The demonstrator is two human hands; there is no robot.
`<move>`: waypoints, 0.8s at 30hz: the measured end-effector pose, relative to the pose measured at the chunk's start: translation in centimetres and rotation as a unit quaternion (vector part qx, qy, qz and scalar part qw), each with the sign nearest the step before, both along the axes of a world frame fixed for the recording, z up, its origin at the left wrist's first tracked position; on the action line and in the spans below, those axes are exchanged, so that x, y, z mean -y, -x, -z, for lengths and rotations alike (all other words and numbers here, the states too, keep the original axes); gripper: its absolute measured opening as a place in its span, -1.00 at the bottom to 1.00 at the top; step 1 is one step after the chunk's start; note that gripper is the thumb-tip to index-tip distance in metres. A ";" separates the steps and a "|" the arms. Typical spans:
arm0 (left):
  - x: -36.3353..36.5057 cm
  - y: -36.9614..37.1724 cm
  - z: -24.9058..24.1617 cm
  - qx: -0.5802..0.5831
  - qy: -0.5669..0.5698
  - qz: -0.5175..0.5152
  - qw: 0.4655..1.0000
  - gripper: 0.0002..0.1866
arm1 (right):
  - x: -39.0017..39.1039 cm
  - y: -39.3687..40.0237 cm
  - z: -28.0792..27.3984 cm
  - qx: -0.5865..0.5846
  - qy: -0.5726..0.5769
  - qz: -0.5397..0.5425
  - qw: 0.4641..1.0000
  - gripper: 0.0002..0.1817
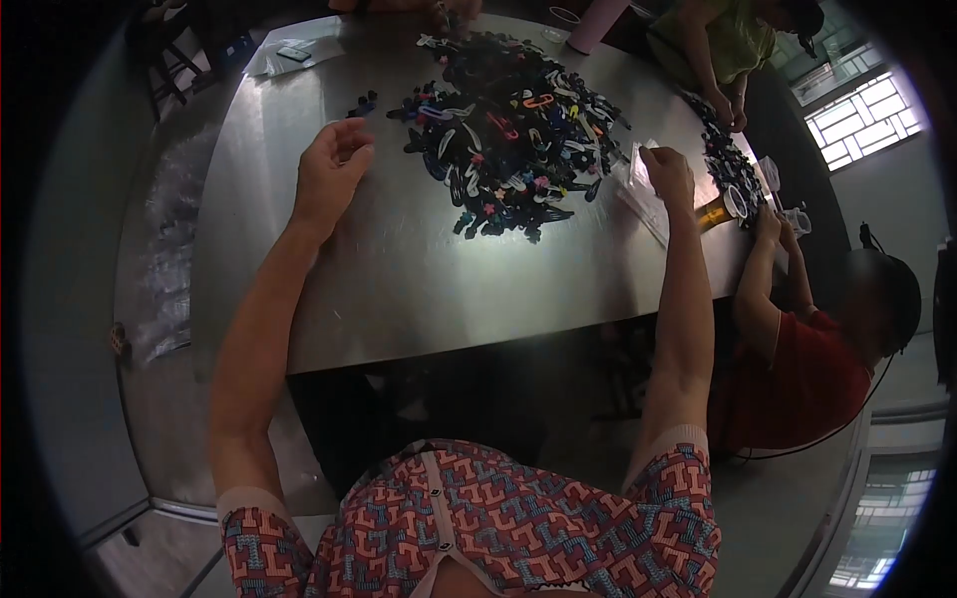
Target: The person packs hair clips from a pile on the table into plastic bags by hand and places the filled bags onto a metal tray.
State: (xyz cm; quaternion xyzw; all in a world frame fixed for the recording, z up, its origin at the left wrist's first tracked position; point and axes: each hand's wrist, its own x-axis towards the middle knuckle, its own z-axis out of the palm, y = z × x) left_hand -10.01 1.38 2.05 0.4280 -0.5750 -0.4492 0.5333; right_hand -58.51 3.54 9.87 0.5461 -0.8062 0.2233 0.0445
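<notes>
Head view: at a steel table (399, 289), the left hand (331, 167) curls loosely closed beside heaped hair clips (508, 130) while the right hand (666, 171) pinches a clear packet (638, 171), best kept flat, clips drawn singly.

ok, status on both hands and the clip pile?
Left hand loosely curled on table, apart from clip pile. Right hand pinching clear packet beside the pile. Nothing between hands and pile.
</notes>
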 end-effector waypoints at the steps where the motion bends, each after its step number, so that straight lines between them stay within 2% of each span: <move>1: 0.0 0.0 0.2 0.001 -0.002 0.001 1.000 -0.59 | -0.2 -0.4 0.5 -0.039 0.000 0.025 0.999 -0.46; 3: -0.2 -0.1 0.7 -0.014 0.013 0.006 1.000 -0.59 | -0.3 -1.5 1.5 -0.110 -0.019 0.065 0.992 -0.44; 6: -0.2 -0.5 1.5 -0.032 0.036 0.017 0.999 -0.59 | 0.0 -1.4 2.6 -0.123 -0.063 0.081 0.987 -0.54; 10: -0.9 -0.4 1.4 -0.034 0.034 0.019 0.999 -0.60 | 0.0 -2.0 1.5 -0.097 -0.067 0.123 0.985 -0.65; 12: -0.9 -0.3 1.4 -0.026 0.045 0.028 0.998 -0.62 | -0.1 -1.1 1.3 -0.116 -0.045 0.119 0.985 -0.66; 14: -1.0 -0.2 1.4 -0.029 0.037 0.022 0.999 -0.63 | -0.1 0.5 1.0 -0.075 -0.034 0.117 0.990 -0.65; 15: -1.1 -0.2 1.4 -0.030 0.030 0.018 0.999 -0.64 | -0.2 1.5 1.1 -0.073 0.015 0.107 0.992 -0.64; 17: -1.3 -0.1 1.3 -0.036 0.038 0.020 0.998 -0.65 | 0.5 4.1 1.0 0.107 0.078 0.080 0.988 -0.65; 18: -1.4 -0.1 1.3 -0.039 0.047 0.023 0.998 -0.66 | 0.3 4.4 0.5 0.199 0.104 0.095 0.970 -0.69; 19: -1.5 -0.1 1.3 -0.042 0.046 0.022 0.998 -0.66 | 0.2 4.5 0.2 0.196 0.103 0.094 0.971 -0.69; 21: -1.6 -0.1 1.2 -0.034 0.054 0.030 0.998 -0.69 | -0.1 4.6 -0.6 0.336 0.188 0.068 0.921 -0.71; 23: -1.4 -0.1 1.2 -0.029 0.052 0.030 0.998 -0.69 | -0.3 2.4 -1.9 0.349 0.214 0.057 0.911 -0.71; 24: -1.4 -0.1 1.3 -0.021 0.049 0.032 0.998 -0.70 | -0.4 1.2 -2.3 0.346 0.240 0.015 0.907 -0.71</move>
